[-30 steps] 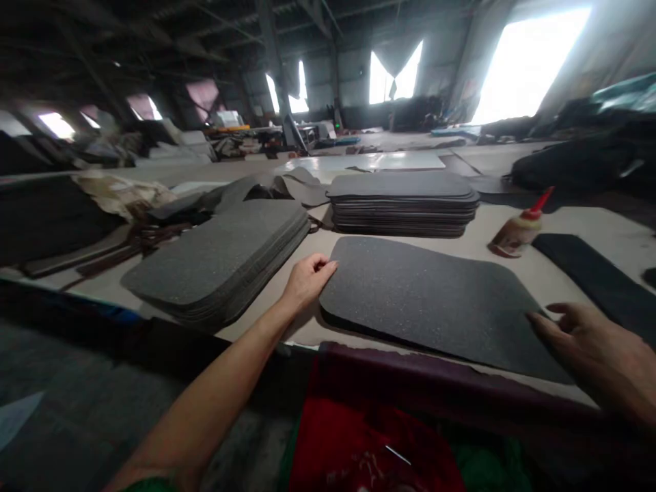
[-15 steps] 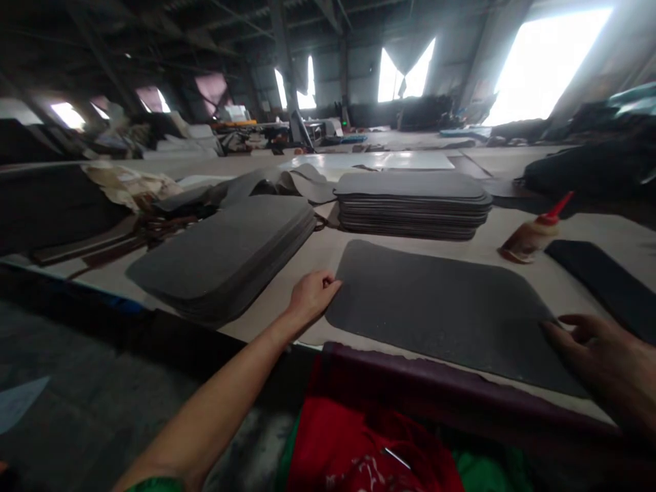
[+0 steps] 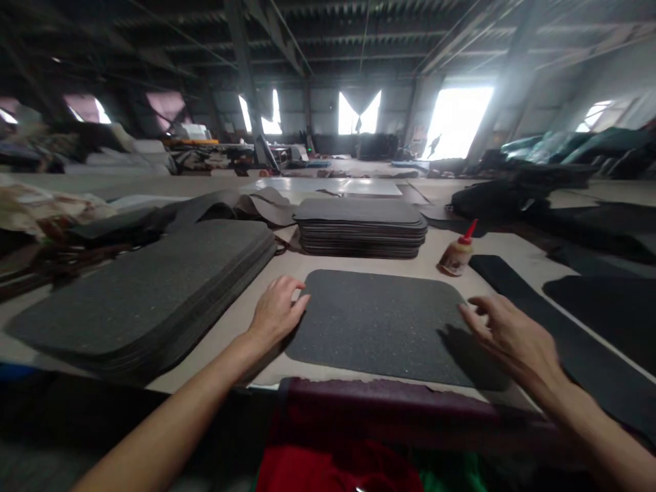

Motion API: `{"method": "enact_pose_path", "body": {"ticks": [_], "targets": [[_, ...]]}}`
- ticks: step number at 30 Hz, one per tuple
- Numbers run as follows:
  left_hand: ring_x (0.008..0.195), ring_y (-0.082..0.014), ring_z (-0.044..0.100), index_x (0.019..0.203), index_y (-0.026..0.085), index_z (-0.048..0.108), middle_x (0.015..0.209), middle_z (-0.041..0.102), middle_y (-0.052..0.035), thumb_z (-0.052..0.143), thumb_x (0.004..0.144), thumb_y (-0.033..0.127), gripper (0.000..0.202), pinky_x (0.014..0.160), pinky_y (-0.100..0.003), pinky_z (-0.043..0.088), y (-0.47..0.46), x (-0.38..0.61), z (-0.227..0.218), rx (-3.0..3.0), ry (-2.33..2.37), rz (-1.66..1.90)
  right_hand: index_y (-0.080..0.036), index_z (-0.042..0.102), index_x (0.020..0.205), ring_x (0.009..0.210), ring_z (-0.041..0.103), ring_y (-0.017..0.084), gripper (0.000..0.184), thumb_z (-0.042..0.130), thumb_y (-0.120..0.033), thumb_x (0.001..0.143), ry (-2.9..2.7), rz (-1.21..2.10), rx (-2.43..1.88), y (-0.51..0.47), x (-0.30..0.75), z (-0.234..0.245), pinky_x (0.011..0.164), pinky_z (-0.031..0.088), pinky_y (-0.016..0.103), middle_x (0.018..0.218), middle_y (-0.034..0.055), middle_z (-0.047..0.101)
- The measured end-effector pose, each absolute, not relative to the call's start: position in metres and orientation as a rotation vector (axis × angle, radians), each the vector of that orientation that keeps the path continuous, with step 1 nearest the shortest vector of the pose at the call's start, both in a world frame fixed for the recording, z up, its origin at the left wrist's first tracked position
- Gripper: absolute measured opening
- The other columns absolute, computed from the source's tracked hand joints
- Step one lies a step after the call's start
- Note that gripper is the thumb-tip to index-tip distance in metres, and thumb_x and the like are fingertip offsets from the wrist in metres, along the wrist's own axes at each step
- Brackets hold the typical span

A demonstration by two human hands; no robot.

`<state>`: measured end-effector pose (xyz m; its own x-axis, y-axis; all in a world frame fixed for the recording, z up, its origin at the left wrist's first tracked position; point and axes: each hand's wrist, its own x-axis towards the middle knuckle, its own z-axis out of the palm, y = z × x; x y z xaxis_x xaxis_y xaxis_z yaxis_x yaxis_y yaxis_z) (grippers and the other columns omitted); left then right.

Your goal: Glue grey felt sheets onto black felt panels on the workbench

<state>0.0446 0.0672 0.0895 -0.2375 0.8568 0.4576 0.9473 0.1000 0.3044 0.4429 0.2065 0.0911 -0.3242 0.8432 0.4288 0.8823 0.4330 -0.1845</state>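
Observation:
A single dark grey mat [image 3: 379,321] with rounded corners lies flat on the table [image 3: 517,256] in front of me. My left hand [image 3: 277,313] rests at its left edge, fingers loosely curled and touching the mat. My right hand [image 3: 507,331] hovers just above the mat's right edge with fingers spread, holding nothing.
A stack of the same mats [image 3: 361,227] stands behind the single one, and another stack [image 3: 154,294] lies to the left. A glue bottle with a red cap [image 3: 457,253] stands at the right. Dark strips [image 3: 558,335] lie at the right. Red cloth [image 3: 333,465] hangs at the near edge.
The view has swung to the right and up. My right hand has lifted off the table and come over the mat's right edge. My left hand stays at the left edge.

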Motion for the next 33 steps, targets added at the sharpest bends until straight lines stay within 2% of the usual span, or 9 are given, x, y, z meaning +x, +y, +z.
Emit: {"method": "enact_pose_path", "body": {"ticks": [2, 5, 9, 12, 17, 23, 28, 30, 33], "targets": [[0.115, -0.0287, 0.058, 0.105, 0.020, 0.065, 0.113, 0.066, -0.0099, 0.055, 0.092, 0.036, 0.023, 0.103, -0.042, 0.045, 0.088, 0.059, 0.092, -2.025, -2.112, -0.751, -0.019, 0.065, 0.111, 0.101, 0.065, 0.032, 0.044, 0.037, -0.051, 0.100, -2.458, -0.106, -1.105, 0.199, 0.404, 0.096, 0.082, 0.052, 0.043, 0.113, 0.0152, 0.067], [0.130, -0.0280, 0.051, 0.125, 0.020, 0.062, 0.135, 0.062, -0.0093, 0.060, 0.091, 0.042, 0.040, 0.112, -0.042, 0.041, 0.114, 0.081, 0.081, -2.266, -1.995, -0.634, -0.019, 0.064, 0.124, 0.116, 0.060, 0.027, 0.039, 0.045, -0.045, 0.102, -2.678, -0.005, -0.765, 0.192, 0.348, 0.089, 0.098, 0.049, 0.038, 0.126, 0.0124, 0.065], [0.144, -0.0327, 0.039, 0.141, 0.021, 0.054, 0.152, 0.050, -0.0099, 0.052, 0.095, 0.053, 0.056, 0.119, -0.054, 0.030, 0.125, 0.090, 0.058, -2.357, -1.989, -0.521, -0.015, 0.048, 0.148, 0.143, 0.038, 0.031, 0.061, 0.043, -0.055, 0.103, -2.789, 0.191, -0.583, 0.194, 0.315, 0.068, 0.119, 0.032, 0.047, 0.154, 0.0163, 0.044], [0.147, -0.0341, 0.035, 0.144, 0.024, 0.051, 0.155, 0.046, -0.0090, 0.045, 0.096, 0.058, 0.059, 0.120, -0.058, 0.027, 0.125, 0.085, 0.050, -2.351, -2.015, -0.483, -0.019, 0.040, 0.155, 0.149, 0.029, 0.031, 0.070, 0.033, -0.065, 0.102, -2.830, 0.292, -0.696, 0.206, 0.322, 0.060, 0.121, 0.024, 0.052, 0.160, 0.0128, 0.034], [0.149, -0.0305, 0.030, 0.147, 0.026, 0.048, 0.158, 0.041, -0.0042, 0.040, 0.097, 0.062, 0.062, 0.122, -0.056, 0.025, 0.126, 0.080, 0.052, -2.324, -2.049, -0.355, -0.017, 0.035, 0.158, 0.151, 0.023, 0.030, 0.081, 0.028, -0.073, 0.099, -2.801, 0.233, -1.010, 0.249, 0.353, 0.055, 0.123, 0.020, 0.050, 0.164, 0.0111, 0.027], [0.149, -0.0307, 0.030, 0.148, 0.024, 0.046, 0.159, 0.040, -0.0049, 0.036, 0.097, 0.066, 0.067, 0.122, -0.056, 0.026, 0.126, 0.080, 0.052, -2.332, -2.029, -0.335, -0.007, 0.041, 0.152, 0.147, 0.030, 0.034, 0.072, 0.035, -0.060, 0.104, -2.696, 0.104, -1.206, 0.283, 0.376, 0.061, 0.119, 0.027, 0.051, 0.159, 0.0196, 0.034], [0.148, -0.0335, 0.032, 0.146, 0.020, 0.048, 0.157, 0.042, -0.0091, 0.041, 0.098, 0.061, 0.063, 0.121, -0.059, 0.028, 0.122, 0.082, 0.059, -2.344, -2.038, -0.328, -0.019, 0.052, 0.146, 0.148, 0.030, 0.033, 0.058, 0.035, -0.056, 0.105, -2.717, 0.026, -1.079, 0.258, 0.409, 0.062, 0.118, 0.030, 0.055, 0.158, 0.0125, 0.039], [0.148, -0.0347, 0.033, 0.144, 0.021, 0.050, 0.157, 0.043, -0.0100, 0.044, 0.099, 0.055, 0.057, 0.120, -0.061, 0.029, 0.118, 0.089, 0.067, -2.350, -2.031, -0.314, -0.019, 0.052, 0.147, 0.148, 0.030, 0.034, 0.062, 0.034, -0.059, 0.104, -2.693, -0.049, -1.099, 0.247, 0.425, 0.052, 0.118, 0.029, 0.058, 0.157, 0.0116, 0.041], [0.149, -0.0311, 0.031, 0.141, 0.027, 0.052, 0.157, 0.043, -0.0047, 0.045, 0.100, 0.046, 0.046, 0.122, -0.059, 0.025, 0.115, 0.115, 0.082, -2.502, -1.873, -0.280, -0.016, 0.049, 0.150, 0.146, 0.034, 0.033, 0.069, 0.032, -0.063, 0.102, -2.656, -0.094, -1.174, 0.242, 0.441, 0.033, 0.118, 0.032, 0.056, 0.157, 0.0127, 0.040]]}}
